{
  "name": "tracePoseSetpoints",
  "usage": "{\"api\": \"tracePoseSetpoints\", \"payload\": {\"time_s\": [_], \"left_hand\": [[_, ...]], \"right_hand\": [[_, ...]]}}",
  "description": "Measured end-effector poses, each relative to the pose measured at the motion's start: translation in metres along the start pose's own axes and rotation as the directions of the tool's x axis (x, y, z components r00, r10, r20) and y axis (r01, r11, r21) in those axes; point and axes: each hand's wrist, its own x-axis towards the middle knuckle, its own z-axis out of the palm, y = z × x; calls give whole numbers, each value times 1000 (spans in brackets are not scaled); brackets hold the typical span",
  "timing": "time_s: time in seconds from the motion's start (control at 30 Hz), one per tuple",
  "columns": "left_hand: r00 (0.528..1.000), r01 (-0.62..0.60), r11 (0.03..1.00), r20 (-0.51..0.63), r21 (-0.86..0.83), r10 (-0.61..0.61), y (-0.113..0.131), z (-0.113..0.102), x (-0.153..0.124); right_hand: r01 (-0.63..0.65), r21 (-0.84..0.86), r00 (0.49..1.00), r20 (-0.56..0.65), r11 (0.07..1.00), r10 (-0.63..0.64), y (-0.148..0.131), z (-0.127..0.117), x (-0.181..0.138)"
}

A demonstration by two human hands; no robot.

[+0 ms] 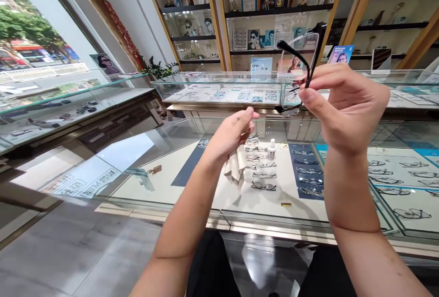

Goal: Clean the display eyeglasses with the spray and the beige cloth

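Note:
My right hand (346, 100), raised at the right, pinches a pair of glasses (309, 66) with dark temples between thumb and fingers. The glasses are turned on edge, and part of the frame is hidden behind my fingers. Lower and to the left, my left hand (235, 132) is closed around a cream cleaning cloth (235, 163) with a zigzag edge, which hangs down below the fingers. The two hands are apart, and the cloth does not touch the glasses. Beneath them, a small white bottle (272, 150) stands upright on the glass display counter (202, 205).
Several rows of glasses (264, 186) lie in the counter, with more in the right-hand case (411, 213). A second glass case (219, 95) crosses behind, and another (68, 114) stands by the window. Shelves (279, 13) with framed pictures line the back wall.

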Motion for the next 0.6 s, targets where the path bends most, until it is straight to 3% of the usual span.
{"api": "tracePoseSetpoints", "payload": {"time_s": [0.07, 0.13, 0.2, 0.27, 0.33, 0.43, 0.53, 0.6], "left_hand": [[988, 17, 985, -156, 172, 10, -22, -33, -14], [952, 45, 905, -293, 424, 89, -48, -74, -31], [905, 206, 717, -408, 666, 119, -75, -116, -51], [868, 417, 498, -496, 760, 30, -104, -153, -72], [833, 531, 315, -553, 786, -23, -130, -179, -90], [813, 561, 282, -582, 778, -11, -159, -195, -107], [812, 547, 312, -583, 777, 30, -172, -197, -109], [804, 544, 339, -592, 768, 52, -175, -197, -108]], "right_hand": [[6, 20, 1000, 13, 1000, -6, -8, 2, 0], [-20, 37, 998, 65, 999, 17, -17, 8, -3], [-67, 25, 984, 166, 997, 62, -25, 19, -9], [-81, -15, 954, 289, 997, 82, -29, 38, -21], [-61, -87, 904, 417, 994, 92, -28, 67, -39], [15, -247, 748, 645, 969, 153, -19, 126, -75], [170, -401, 483, 830, 900, 278, -7, 188, -110], [299, -445, 349, 874, 844, 338, 2, 221, -130]]}}
